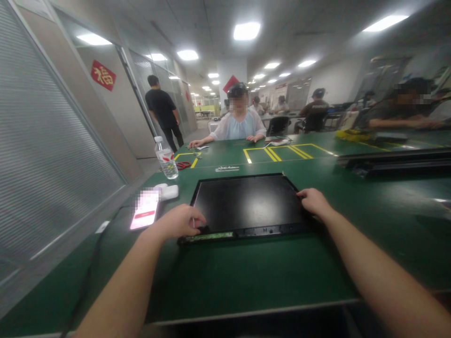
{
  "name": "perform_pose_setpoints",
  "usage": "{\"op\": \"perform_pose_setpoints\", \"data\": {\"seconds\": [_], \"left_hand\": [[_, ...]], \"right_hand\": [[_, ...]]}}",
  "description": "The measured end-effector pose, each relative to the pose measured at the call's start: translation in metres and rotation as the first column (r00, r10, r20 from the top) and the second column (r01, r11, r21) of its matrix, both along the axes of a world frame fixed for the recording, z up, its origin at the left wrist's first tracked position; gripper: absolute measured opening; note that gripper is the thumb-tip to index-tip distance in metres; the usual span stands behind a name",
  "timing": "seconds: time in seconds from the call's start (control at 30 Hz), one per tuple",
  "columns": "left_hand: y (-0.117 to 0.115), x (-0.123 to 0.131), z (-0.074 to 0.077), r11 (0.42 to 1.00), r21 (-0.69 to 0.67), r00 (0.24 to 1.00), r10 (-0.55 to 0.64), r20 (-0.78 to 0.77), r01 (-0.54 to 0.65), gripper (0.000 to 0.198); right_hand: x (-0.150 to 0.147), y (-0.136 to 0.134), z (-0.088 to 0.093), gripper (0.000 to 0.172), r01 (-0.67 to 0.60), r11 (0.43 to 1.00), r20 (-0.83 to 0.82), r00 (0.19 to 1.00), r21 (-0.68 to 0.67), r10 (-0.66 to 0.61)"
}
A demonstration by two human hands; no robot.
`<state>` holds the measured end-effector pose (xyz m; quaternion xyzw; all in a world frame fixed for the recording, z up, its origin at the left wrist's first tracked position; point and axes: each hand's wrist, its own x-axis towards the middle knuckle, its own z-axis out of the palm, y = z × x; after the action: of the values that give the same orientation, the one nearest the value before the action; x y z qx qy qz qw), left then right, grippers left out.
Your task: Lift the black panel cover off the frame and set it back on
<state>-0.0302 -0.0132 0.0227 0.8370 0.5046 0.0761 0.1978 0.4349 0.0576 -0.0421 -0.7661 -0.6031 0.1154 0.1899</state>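
The screen panel [246, 202] lies flat on the counter [246, 274]; my right hand [314, 203] grips its right edge, presumably to steady it, my left hand [183, 220] curls at its near-left corner, whether pinching I cannot tell; the phone [146, 211] sits left of it, seemingly leaving room

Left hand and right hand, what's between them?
A black display panel, with a green circuit strip on its near edge, lies between your left hand and right hand, as the head view shows.
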Motion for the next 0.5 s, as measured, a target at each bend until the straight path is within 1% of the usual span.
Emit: {"op": "perform_pose_setpoints", "data": {"seconds": [0.1,0.23,0.4,0.5], "left_hand": [[-0.002,0.002,0.001,1.000,0.008,0.998,0.012,-0.069,-0.011,0.033],[-0.005,0.006,0.003,0.998,0.055,0.986,0.000,-0.169,0.010,0.039],[-0.009,0.013,0.007,0.996,0.085,0.975,0.028,-0.221,-0.009,0.038],[-0.011,0.016,0.009,0.996,0.093,0.968,0.024,-0.251,0.000,0.036]], "right_hand": [[-0.003,-0.002,0.002,0.050,-0.005,1.000,0.064,0.998,-0.002,0.006],[-0.006,-0.003,0.003,0.044,0.011,1.000,0.116,0.993,-0.026,-0.008],[-0.008,-0.002,0.004,0.042,0.022,0.999,0.144,0.989,-0.032,-0.017],[-0.009,-0.002,0.003,0.042,0.027,0.999,0.146,0.989,-0.024,-0.023]]}}
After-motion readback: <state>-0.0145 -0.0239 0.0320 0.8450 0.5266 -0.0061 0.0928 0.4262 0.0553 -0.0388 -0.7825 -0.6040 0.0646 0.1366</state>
